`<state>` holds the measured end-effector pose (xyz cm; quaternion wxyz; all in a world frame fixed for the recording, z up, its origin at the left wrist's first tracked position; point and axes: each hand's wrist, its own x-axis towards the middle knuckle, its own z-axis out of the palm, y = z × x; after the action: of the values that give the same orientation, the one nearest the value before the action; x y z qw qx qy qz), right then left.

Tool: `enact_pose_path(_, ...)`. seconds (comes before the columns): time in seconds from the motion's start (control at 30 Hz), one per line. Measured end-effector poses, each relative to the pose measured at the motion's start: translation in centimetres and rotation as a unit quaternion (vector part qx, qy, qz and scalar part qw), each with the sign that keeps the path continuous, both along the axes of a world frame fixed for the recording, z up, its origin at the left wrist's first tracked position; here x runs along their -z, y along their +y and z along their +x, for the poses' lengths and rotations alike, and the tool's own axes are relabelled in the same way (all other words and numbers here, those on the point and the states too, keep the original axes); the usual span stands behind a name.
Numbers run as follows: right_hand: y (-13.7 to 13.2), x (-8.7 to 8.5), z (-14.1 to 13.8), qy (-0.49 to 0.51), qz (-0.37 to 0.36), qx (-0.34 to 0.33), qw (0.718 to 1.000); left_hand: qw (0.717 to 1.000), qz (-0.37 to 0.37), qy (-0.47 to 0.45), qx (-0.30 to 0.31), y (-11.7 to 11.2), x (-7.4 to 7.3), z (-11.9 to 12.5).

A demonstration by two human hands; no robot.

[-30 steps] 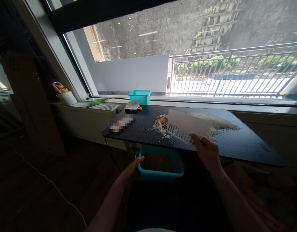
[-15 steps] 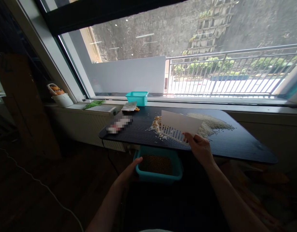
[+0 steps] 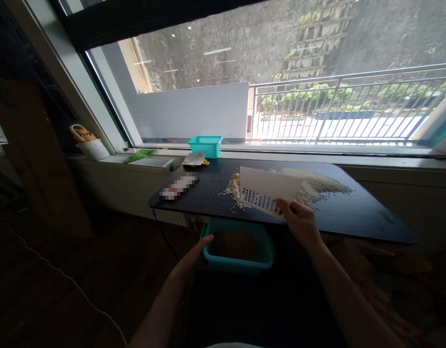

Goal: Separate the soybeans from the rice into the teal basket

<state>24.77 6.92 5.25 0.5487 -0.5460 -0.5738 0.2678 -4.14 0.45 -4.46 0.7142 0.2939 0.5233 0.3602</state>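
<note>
My right hand (image 3: 298, 220) is closed on a white slotted scraper (image 3: 269, 186), a flat sheet with a row of slots along its lower edge, held above the front of the dark table (image 3: 208, 193). Behind its left end lies a small pile of yellow kernels mixed with white grains (image 3: 234, 186). A larger heap of white grains (image 3: 313, 183), like rice, spreads to its right. Below the table edge, my left hand (image 3: 199, 251) grips the left rim of a teal plastic bin (image 3: 240, 266), thumb over the rim. Yellow-brown kernels (image 3: 239, 245) cover the bin's bottom.
A second teal bin (image 3: 205, 147) stands by the window behind the table. Near it lies a paper packet (image 3: 194, 158); a blurred-out flat item (image 3: 179, 187) is at the table's left. A white pot (image 3: 94, 147) sits on the left sill. A white cable (image 3: 70, 285) crosses the floor.
The scraper has shifted very slightly to the left in my right hand. Otherwise both hands, the bin and the piles look the same.
</note>
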Motion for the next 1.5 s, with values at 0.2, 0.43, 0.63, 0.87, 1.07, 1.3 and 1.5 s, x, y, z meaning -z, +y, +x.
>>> enact_pose_path(0.2,0.3,0.1,-0.7,-0.015,-0.008,-0.015,1.0,1.0,0.011,-0.01,0.0,-0.1,0.0,0.0)
enact_pose_path(0.43,0.0,0.0,-0.6,-0.005,-0.005,-0.02,1.0,1.0,0.016,0.001,0.001,-0.2,-0.1,0.1)
enact_pose_path(0.63,-0.4,-0.5,-1.1,-0.047,0.0,-0.026,0.999,1.0,0.013,0.004,-0.005,-0.2,-0.2,0.1)
enact_pose_path(0.87,-0.6,-0.3,-0.9,-0.049,-0.001,-0.04,0.998,1.0,0.007,-0.006,-0.005,-0.2,-0.3,0.2)
enact_pose_path(1.07,-0.7,-0.4,-0.9,-0.037,-0.012,-0.047,0.998,1.0,0.013,-0.004,-0.004,-0.2,0.0,0.1)
enact_pose_path(1.3,-0.9,-0.2,-0.9,-0.047,-0.013,-0.051,0.997,1.0,0.006,0.004,-0.002,-0.1,0.2,0.0)
enact_pose_path(1.5,-1.5,0.4,-2.3,-0.025,-0.01,-0.054,0.998,1.0,0.009,-0.003,0.004,0.0,0.2,-0.1)
